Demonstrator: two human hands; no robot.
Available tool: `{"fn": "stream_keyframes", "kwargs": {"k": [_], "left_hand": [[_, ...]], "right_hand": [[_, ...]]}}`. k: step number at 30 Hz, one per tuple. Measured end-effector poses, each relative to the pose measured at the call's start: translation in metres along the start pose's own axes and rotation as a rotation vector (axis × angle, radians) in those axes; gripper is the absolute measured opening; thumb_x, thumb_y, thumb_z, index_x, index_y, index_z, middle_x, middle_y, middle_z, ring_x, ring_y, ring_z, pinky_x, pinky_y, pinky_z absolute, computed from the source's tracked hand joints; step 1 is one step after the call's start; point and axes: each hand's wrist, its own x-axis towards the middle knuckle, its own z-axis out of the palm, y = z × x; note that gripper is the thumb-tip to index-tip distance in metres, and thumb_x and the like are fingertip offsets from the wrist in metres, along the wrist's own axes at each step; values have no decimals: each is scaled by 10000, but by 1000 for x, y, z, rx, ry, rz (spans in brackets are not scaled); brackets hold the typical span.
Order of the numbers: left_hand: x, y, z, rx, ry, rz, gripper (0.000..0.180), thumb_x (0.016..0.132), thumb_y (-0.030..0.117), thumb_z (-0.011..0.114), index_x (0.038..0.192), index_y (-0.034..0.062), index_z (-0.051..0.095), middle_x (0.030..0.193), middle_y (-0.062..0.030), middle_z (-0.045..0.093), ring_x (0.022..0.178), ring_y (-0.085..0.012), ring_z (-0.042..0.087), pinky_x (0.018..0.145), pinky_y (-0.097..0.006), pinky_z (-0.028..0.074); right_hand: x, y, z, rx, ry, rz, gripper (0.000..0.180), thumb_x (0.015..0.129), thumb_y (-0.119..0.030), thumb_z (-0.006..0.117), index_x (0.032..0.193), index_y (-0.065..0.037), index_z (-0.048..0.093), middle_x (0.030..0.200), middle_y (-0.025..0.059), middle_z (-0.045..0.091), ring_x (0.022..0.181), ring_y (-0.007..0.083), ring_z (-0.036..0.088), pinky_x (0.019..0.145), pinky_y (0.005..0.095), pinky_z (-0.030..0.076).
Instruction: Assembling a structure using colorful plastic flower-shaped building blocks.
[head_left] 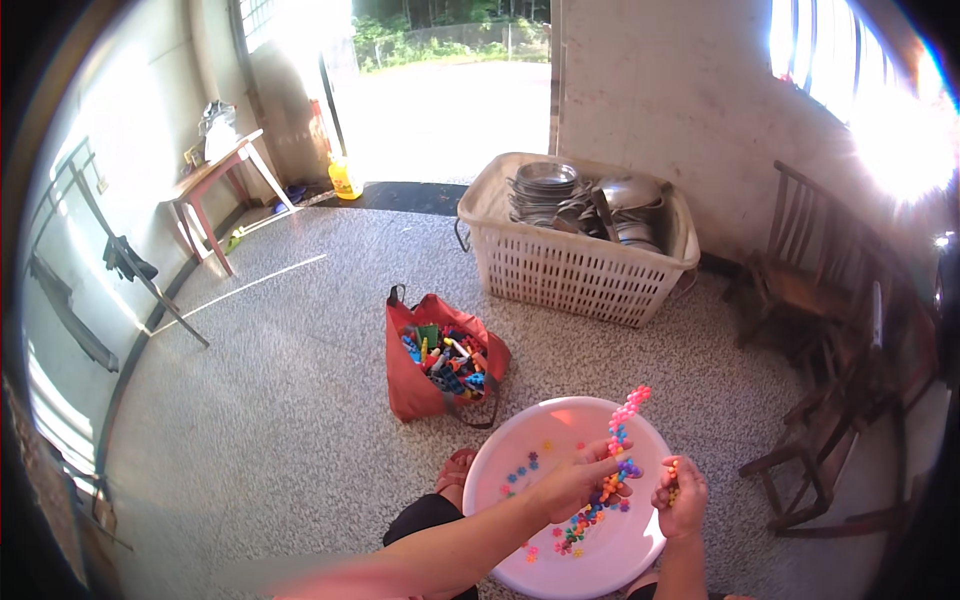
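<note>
Left hand (588,482) closed round the middle of a multicoloured chain of flower-shaped pieces (631,408), both ends free; mid-grip probably balances it. Right hand (684,500), just beside it, fingers curled on a small orange-yellow cluster (673,482); can't tell the piece count, fingers hide it. Pink basin (496,455) sits below both hands, probably to catch drops; loose flower pieces (519,470) lie inside, left of the hands. Red bag (412,375) stands ahead-left of them.
</note>
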Motion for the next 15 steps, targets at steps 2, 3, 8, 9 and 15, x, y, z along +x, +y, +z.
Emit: {"fn": "stream_keyframes", "kwargs": {"k": [2,3,8,9,15], "left_hand": [[1,1,-1,-21,-24,-2,372,905,219,499,1236,85,393,990,-65,564,746,-123,590,637,-236,487],[0,3,-1,-17,-23,-4,372,905,219,499,1236,85,393,990,-65,564,746,-123,590,637,-236,487],[-9,14,1,-55,20,-2,371,908,230,492,1240,103,385,999,-77,569,756,-133,590,644,-266,483],[-10,15,1,-54,18,-6,371,908,230,492,1240,103,385,999,-77,569,756,-133,590,644,-266,483],[-22,18,0,-114,16,22,351,907,243,494,1217,110,396,1025,-75,573,768,-140,591,637,-262,471]], "right_hand": [[2,-1,-3,20,15,0,214,913,-236,473,953,-35,536,595,10,470,421,80,407,370,208,325],[3,-2,-1,24,15,0,214,913,-236,473,953,-35,536,595,10,470,421,80,407,370,208,325],[10,-4,0,-92,-5,-22,240,924,-215,455,1061,-26,508,669,11,497,444,65,430,380,192,348],[11,-3,-1,-91,-1,-24,240,924,-215,455,1061,-26,508,669,11,497,444,65,430,380,192,348],[15,5,-6,-82,-7,-8,224,927,-200,446,1056,-28,510,679,4,501,444,59,425,379,187,342]]}}
